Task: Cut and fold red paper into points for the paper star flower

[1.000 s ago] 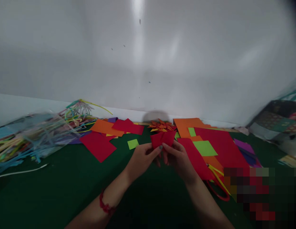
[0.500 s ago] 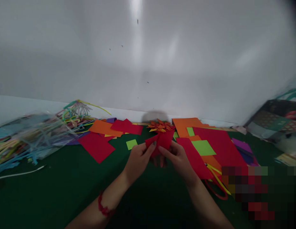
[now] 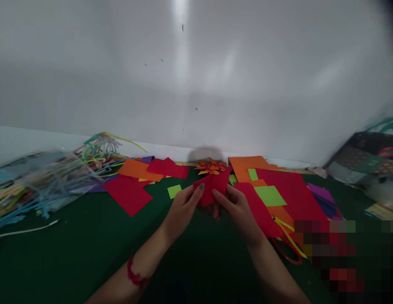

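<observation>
Between my two hands is a small folded piece of red paper (image 3: 210, 185), with creases running across it. My left hand (image 3: 183, 209) pinches its left side, thumb on top. My right hand (image 3: 239, 209) grips the right side, its thumb pressed near the lower middle. The fingers underneath are partly hidden by the paper. Just beyond it sits an orange and red folded-paper flower (image 3: 211, 166) with pointed petals. A small lime green paper square (image 3: 174, 191) lies to the left of my left hand.
Red paper (image 3: 128, 195) and orange paper (image 3: 137, 169) lie at left, beside a clear bag of pipe cleaners (image 3: 53, 177). At right are red sheets (image 3: 294, 192), a green square (image 3: 270, 196) and scissors (image 3: 289, 242). A white wall (image 3: 196, 84) rises behind the green table (image 3: 88, 249).
The red paper has been turned and tilted between my hands, shifting slightly left and down. My left thumb has moved up and left, away from the right thumb. Both hands keep hold.
</observation>
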{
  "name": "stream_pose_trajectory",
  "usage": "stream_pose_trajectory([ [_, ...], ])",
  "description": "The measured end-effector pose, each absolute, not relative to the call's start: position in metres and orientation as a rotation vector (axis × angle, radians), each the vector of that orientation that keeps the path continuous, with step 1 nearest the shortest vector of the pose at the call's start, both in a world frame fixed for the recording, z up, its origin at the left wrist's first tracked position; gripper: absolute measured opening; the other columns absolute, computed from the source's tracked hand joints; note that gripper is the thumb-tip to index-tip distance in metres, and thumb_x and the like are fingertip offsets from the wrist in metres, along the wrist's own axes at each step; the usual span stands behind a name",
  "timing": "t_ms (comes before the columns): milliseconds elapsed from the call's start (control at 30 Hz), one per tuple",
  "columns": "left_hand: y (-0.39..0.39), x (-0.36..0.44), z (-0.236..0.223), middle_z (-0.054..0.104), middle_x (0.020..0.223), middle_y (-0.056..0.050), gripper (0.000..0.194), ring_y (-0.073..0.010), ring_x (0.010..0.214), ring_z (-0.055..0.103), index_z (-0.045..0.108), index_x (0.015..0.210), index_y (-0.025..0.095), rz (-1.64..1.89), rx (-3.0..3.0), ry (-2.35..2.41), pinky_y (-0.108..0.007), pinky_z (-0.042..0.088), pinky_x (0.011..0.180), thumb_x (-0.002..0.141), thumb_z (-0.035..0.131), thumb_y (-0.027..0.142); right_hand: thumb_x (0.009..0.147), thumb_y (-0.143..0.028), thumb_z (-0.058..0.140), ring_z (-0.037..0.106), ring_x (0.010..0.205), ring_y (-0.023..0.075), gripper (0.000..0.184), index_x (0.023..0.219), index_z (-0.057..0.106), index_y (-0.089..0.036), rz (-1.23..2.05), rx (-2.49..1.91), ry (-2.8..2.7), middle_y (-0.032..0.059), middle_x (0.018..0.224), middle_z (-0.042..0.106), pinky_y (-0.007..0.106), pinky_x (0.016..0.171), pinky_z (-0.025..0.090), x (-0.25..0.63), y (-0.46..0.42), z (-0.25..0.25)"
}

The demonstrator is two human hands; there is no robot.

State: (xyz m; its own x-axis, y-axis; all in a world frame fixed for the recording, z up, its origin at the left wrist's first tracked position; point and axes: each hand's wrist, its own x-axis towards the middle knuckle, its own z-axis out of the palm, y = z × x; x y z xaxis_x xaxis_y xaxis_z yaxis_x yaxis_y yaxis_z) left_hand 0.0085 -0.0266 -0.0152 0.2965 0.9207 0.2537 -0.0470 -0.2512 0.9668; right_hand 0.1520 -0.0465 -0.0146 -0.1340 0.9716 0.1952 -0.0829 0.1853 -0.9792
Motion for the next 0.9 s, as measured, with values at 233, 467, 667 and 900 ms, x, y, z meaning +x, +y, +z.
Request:
stream_pose_trajectory([
  [233, -0.0235, 0.0087, -0.0166, 0.066, 0.066, -0.002, 0.034, -0.0143, 0.056, 0.061, 0.065, 0.081, 0.015, 1.215, 1.625, 1.119, -0.023, 0.047, 0.057, 0.084, 0.042, 0.040, 0.071, -0.036, 0.063, 0.043, 0.044, 0.0075, 0.026, 0.091, 0.052, -0.023, 0.585, -1.163, -1.130, -0.0060, 0.061, 0.047, 0.020, 0.039, 0.035, 0.1564, -0.0351, -0.0237],
  [467, -0.0247, 0.0090, -0.0162, 0.065, 0.064, -0.001, 0.036, -0.0150, 0.060, 0.060, 0.064, 0.072, 0.015, 1.157, 1.683, 1.134, -0.022, 0.044, 0.055, 0.083, 0.043, 0.042, 0.075, -0.032, 0.060, 0.052, 0.077, 0.0145, 0.013, 0.085, 0.065, -0.026, 0.436, -1.212, -1.514, 0.0037, 0.095, 0.050, 0.024, 0.056, 0.044, 0.1509, -0.0439, -0.0178],
  [667, -0.0234, 0.0071, -0.0189, 0.060, 0.061, -0.001, 0.040, -0.0139, 0.058, 0.054, 0.060, 0.066, 0.014, 1.131, 1.610, 1.037, -0.023, 0.041, 0.053, 0.083, 0.042, 0.045, 0.071, -0.037, 0.063, 0.054, 0.077, 0.0158, 0.018, 0.083, 0.062, -0.023, 0.505, -1.231, -1.515, 0.0049, 0.096, 0.049, 0.025, 0.054, 0.044, 0.1506, -0.0432, -0.0200],
  [900, -0.0230, 0.0069, -0.0190, 0.057, 0.064, -0.001, 0.040, -0.0144, 0.060, 0.051, 0.059, 0.072, 0.015, 1.097, 1.486, 0.950, -0.024, 0.040, 0.056, 0.082, 0.040, 0.048, 0.069, -0.038, 0.064, 0.053, 0.068, 0.0127, 0.023, 0.083, 0.058, -0.021, 0.605, -1.189, -1.536, 0.0037, 0.093, 0.051, 0.024, 0.052, 0.042, 0.1501, -0.0442, -0.0196],
])
